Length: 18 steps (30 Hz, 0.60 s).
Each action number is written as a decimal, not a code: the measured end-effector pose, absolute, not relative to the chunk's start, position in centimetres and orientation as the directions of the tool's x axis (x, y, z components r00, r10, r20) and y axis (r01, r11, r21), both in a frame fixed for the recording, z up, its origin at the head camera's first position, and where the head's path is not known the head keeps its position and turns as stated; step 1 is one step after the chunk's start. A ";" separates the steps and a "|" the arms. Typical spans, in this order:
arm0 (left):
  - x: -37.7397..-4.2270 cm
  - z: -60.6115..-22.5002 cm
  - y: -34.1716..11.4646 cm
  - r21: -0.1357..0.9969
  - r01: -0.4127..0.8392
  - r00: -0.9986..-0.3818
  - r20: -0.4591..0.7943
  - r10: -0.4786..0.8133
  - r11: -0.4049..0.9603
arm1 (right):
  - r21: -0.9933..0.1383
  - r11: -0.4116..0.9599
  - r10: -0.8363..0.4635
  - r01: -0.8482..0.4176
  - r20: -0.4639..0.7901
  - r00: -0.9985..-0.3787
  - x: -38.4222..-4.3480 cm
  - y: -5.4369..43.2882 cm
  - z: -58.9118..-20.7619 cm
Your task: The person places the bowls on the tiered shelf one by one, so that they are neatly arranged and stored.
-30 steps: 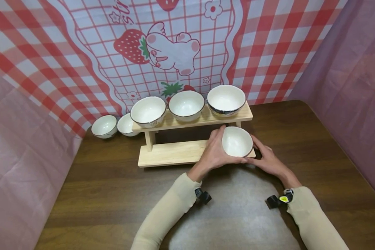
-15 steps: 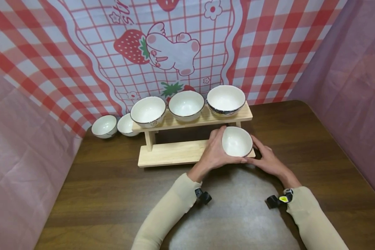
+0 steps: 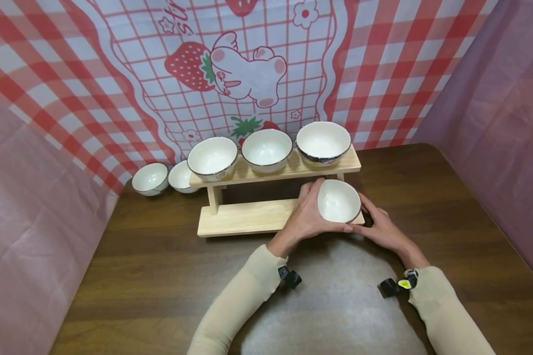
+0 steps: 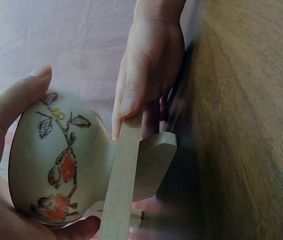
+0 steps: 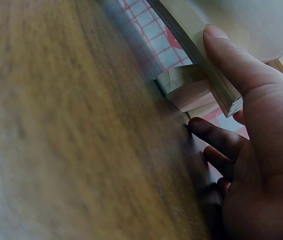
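A white bowl with a dark rim sits at the right end of the lower board of a two-tier wooden stand. My left hand holds this bowl, thumb on the near side and fingers round the left and far side. Red and brown flowers decorate its outer wall in the left wrist view. At the board's right end is my right hand, gripping the corner. Its thumb lies on the front edge close to the bowl's base, while other fingers curl below and behind the board.
On the upper board three larger bowls stand in a row: left, middle and right. Two small bowls, one at the corner and one partly behind the stand, rest on the brown table. A checked cloth hangs behind.
The head view has shifted very slightly. Both hands, the bowl and the stand keep the same places relative to one another.
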<state>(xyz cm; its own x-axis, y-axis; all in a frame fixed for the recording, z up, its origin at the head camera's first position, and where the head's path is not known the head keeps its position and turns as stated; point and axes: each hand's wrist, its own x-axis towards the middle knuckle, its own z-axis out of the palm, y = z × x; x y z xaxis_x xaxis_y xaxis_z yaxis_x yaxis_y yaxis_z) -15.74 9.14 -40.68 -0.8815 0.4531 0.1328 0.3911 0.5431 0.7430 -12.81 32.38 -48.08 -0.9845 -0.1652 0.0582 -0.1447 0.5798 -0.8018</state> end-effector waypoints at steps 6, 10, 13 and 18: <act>-15.5 -40.3 8.9 0.750 0.390 -0.876 0.124 0.466 0.534 | -0.809 0.572 -0.165 -0.139 0.052 -0.985 -12.7 32.5 -48.0; -15.2 -40.1 8.2 0.745 0.398 -0.873 0.130 0.469 0.535 | -0.813 0.567 -0.165 -0.133 0.047 -0.985 -12.8 32.4 -48.1; -15.0 -39.8 7.2 0.733 0.402 -0.877 0.137 0.461 0.548 | -0.812 0.567 -0.162 -0.139 0.056 -0.985 -12.9 32.4 -48.2; -14.8 -39.6 5.5 0.726 0.395 -0.888 0.144 0.437 0.563 | -0.813 0.566 -0.156 -0.140 0.061 -0.986 -13.0 32.4 -48.3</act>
